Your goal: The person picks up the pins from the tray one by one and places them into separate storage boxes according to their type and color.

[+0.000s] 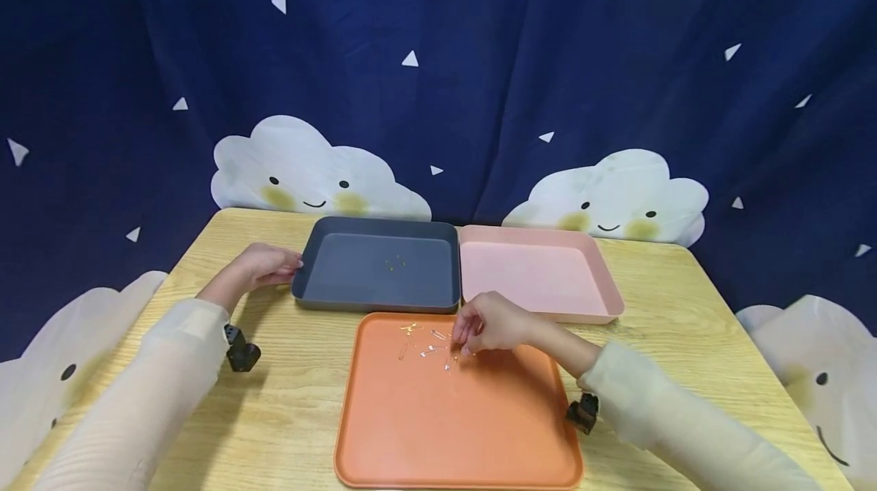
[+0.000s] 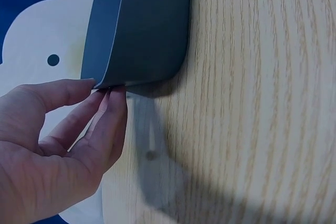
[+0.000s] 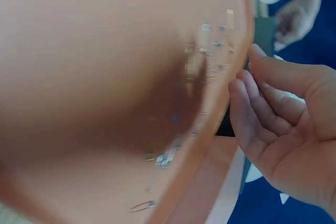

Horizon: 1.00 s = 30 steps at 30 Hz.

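At the left wall of the dark grey tray, my left hand pinches the rim between thumb and fingertips, as the left wrist view shows. Several small gold pieces lie inside that tray. My right hand hovers over the far part of the orange tray, fingers bent. In the right wrist view its thumb and fingertips are apart, with nothing seen between them. Beneath and beside it are several silver safety pins and a few gold ones. One safety pin shows clearly; the others are blurred.
A pink tray stands against the right side of the dark grey tray, behind the orange one. All stand on a wooden table. A dark blue curtain with clouds hangs behind the table.
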### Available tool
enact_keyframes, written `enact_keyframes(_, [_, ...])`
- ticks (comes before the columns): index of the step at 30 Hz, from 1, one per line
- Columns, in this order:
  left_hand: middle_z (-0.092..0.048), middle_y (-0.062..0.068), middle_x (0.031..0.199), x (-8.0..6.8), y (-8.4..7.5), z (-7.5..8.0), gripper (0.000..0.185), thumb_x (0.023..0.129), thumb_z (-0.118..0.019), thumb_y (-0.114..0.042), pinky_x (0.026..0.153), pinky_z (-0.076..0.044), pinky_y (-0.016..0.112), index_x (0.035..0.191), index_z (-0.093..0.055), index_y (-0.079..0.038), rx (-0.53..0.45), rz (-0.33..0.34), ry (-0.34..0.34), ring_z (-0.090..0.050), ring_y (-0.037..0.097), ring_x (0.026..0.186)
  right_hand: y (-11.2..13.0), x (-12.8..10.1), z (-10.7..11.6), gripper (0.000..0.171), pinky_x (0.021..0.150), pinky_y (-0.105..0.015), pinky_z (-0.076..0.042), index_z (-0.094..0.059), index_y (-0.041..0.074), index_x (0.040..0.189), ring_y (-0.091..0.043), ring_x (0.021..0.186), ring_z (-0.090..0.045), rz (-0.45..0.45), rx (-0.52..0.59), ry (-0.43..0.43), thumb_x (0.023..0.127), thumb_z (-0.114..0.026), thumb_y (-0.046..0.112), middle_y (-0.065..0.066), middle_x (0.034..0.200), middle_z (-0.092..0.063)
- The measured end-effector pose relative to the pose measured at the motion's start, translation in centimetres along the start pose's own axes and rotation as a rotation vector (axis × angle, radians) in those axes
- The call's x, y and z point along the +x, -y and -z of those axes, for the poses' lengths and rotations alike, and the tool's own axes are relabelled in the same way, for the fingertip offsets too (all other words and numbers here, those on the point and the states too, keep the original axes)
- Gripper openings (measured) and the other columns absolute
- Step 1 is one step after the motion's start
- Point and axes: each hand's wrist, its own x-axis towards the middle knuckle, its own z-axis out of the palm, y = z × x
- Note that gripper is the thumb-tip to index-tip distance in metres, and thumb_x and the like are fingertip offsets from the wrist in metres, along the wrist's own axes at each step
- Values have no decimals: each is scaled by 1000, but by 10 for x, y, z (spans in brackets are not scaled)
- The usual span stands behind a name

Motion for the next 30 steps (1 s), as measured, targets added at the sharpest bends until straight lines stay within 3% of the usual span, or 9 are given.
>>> enact_keyframes(5, [-38, 29, 147, -1, -1, 1, 55, 95, -51, -11, 84, -58, 17, 141, -35, 13, 13, 14, 4, -60, -5, 78, -7, -5, -14, 16, 57, -10, -46, -71, 6, 79, 4, 61, -50, 64, -234, 13, 70, -83, 7, -1, 71, -69])
enact_keyframes(14, [-38, 30, 148, -3, -4, 0, 54, 96, -51, -11, 88, -57, 19, 141, -35, 13, 38, 17, -4, -58, -6, 78, -12, -2, -25, 16, 56, -7, -40, -67, 12, 68, 3, 59, -47, 131, -438, -14, 67, -78, 1, 6, 63, -63])
enact_keyframes(22, [-39, 30, 147, -4, -3, -2, 54, 96, -50, -11, 87, -57, 18, 141, -36, 13, 43, 20, -10, -58, -6, 78, -7, -3, -30, 21, 53, -12, -32, -56, 13, 66, -2, 60, -36, 64, -591, 78, 76, -64, -4, 9, 64, -44])
enact_keyframes(25, [-38, 30, 147, -4, -4, -2, 54, 96, -50, -12, 89, -57, 19, 142, -35, 12, 48, 22, -10, -58, -5, 79, -7, -5, -30, 21, 55, -11, -31, -53, 13, 69, -2, 61, -35, 76, -570, 78, 79, -61, -3, 9, 66, -43])
enact_keyframes(30, [-38, 30, 147, -4, -3, -1, 53, 96, -50, -12, 92, -56, 22, 141, -36, 13, 60, 18, -11, -59, -3, 83, -11, -7, -23, 14, 55, -9, -35, -62, 7, 75, 2, 60, -39, 94, -295, 54, 81, -61, -5, 3, 65, -57])
